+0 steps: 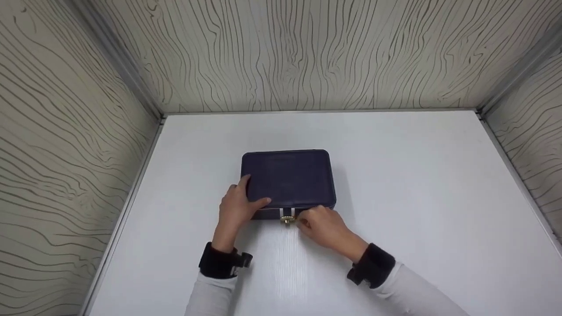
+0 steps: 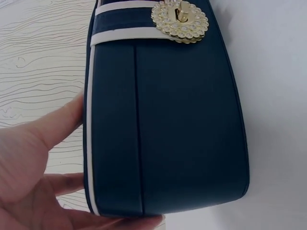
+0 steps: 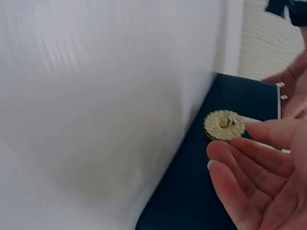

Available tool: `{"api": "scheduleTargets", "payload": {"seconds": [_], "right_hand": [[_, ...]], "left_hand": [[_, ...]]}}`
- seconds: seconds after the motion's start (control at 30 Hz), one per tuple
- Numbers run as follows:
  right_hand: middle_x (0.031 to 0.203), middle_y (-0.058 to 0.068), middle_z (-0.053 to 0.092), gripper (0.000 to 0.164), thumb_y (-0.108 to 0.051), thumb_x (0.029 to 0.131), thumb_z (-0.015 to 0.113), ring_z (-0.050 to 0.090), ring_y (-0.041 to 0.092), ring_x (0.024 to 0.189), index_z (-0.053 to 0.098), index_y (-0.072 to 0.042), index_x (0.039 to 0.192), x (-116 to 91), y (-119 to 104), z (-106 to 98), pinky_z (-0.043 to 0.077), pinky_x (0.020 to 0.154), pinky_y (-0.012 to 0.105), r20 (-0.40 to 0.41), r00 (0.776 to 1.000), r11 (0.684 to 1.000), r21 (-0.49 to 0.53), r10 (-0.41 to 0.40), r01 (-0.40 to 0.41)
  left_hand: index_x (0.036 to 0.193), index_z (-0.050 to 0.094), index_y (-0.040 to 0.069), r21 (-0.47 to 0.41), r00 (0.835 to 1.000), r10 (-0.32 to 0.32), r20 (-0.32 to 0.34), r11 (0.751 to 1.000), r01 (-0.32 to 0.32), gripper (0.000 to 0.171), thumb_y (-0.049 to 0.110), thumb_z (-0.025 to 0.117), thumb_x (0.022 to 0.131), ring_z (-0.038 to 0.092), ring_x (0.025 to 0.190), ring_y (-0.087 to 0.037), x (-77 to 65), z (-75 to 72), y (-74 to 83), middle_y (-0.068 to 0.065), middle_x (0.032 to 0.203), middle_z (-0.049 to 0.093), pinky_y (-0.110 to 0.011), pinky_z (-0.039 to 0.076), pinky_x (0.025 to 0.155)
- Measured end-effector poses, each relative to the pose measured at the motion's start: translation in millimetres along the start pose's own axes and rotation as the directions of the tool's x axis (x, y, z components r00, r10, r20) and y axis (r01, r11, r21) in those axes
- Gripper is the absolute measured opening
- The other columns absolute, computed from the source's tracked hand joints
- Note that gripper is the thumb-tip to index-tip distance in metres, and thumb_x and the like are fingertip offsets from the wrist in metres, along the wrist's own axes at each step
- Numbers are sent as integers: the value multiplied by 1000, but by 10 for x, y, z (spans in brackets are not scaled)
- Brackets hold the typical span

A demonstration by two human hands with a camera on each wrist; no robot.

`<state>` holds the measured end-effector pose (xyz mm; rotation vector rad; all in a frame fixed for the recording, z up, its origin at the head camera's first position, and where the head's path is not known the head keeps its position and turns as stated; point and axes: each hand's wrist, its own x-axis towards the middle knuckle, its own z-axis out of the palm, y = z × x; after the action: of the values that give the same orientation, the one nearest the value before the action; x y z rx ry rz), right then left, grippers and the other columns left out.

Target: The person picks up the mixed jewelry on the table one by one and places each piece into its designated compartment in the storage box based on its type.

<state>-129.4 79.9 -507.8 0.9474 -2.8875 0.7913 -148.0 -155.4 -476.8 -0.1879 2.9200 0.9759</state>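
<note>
A dark navy case [image 1: 287,177] with rounded corners and pale trim lies flat on the white table, its lid down. On its front is a round gold clasp [image 2: 180,21] with a beaded rim and a small turn knob, fixed over a white-edged strap [image 2: 127,19]. My left hand [image 1: 235,204] grips the case's front left corner, thumb over the lid's edge and the other fingers round the side. At the clasp, my right hand [image 1: 324,224] pinches the rim between thumb and index finger; its other fingers are bent [image 3: 230,177].
The white table [image 1: 408,175] spreads out around the case. Wood-grain panels [image 1: 290,57] stand at the back and on both sides, with metal profiles [image 1: 127,61] at the corners. Each wrist wears a black band [image 1: 373,265].
</note>
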Motion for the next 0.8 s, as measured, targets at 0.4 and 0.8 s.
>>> {"api": "scheduleTargets", "payload": {"seconds": [0.4,0.8], "right_hand": [[79,-6,56,12,-22,93,70,52,9,68,68,-11,93,-118,222,-371,46,58,27,-199,953,969,144,227,-201],[133,32,52,68,-35,102,52,62,31,96,29,5,150,-36,435,-273,49,85,46,18,891,852,284,454,-440]], "left_hand": [[151,28,-3,-210,999,4,49,978,6,98,36,81,80,41,133,-40,51,-11,-201,-28,147,40,-50,39,106],[146,35,-9,-275,995,-72,66,957,87,97,39,83,77,46,129,-41,126,17,-262,-32,142,44,-50,43,102]]}}
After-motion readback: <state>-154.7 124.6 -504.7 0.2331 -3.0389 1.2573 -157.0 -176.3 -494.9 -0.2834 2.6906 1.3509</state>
